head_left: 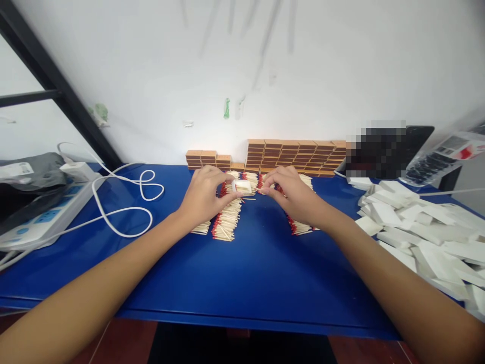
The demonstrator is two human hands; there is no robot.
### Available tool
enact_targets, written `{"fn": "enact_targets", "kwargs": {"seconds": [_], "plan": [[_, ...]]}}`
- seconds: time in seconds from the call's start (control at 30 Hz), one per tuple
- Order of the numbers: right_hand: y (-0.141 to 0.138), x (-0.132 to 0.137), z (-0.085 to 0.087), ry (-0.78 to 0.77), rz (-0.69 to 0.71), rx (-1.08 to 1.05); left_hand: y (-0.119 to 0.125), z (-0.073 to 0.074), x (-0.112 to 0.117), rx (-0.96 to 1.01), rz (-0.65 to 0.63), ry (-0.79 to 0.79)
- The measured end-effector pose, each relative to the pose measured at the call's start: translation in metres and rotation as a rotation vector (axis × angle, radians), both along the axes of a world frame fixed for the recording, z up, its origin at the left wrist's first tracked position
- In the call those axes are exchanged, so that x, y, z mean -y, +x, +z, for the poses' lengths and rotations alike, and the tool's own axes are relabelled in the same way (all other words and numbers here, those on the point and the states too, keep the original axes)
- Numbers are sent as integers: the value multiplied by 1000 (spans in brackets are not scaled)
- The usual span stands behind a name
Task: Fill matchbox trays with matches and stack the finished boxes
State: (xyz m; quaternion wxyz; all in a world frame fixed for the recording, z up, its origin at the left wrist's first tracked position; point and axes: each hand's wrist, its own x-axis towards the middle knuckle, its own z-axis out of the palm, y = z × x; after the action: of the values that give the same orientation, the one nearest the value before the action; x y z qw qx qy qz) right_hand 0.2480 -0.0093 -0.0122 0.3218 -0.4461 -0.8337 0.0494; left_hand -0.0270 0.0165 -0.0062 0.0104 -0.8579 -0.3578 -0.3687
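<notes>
My left hand (202,194) grips a small white matchbox tray (235,185) between thumb and fingers, and pale matchsticks (245,189) lie inside it. To its right, my right hand (294,194) is closed in a pinch over the red heads of the matches, and whether anything sits between its fingertips I cannot make out. Rows of loose matches (226,222) with red heads lie under and beside the left hand. Another row of matches (300,226) is partly covered by the right hand.
Stacked matchboxes (295,155) line the wall, with a lower stack (206,159) to their left. A heap of white trays (420,222) covers the right side of the blue table (246,283). A black tablet-like object (401,154) leans behind it. On the left are a power strip (71,210) and white cable (98,202).
</notes>
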Motion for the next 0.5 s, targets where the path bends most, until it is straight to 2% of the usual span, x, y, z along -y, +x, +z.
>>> {"fn": "enact_targets", "kwargs": {"seconds": [0.1,0.23,0.5], "plan": [[-11,7,3,34,29,-69,6,0,7,46,-102,-73],[-21,11,0,50,64,-52,13,1,14,90,-203,-111],[-19,10,0,88,96,26,10,1,11,92,-191,-114]]}}
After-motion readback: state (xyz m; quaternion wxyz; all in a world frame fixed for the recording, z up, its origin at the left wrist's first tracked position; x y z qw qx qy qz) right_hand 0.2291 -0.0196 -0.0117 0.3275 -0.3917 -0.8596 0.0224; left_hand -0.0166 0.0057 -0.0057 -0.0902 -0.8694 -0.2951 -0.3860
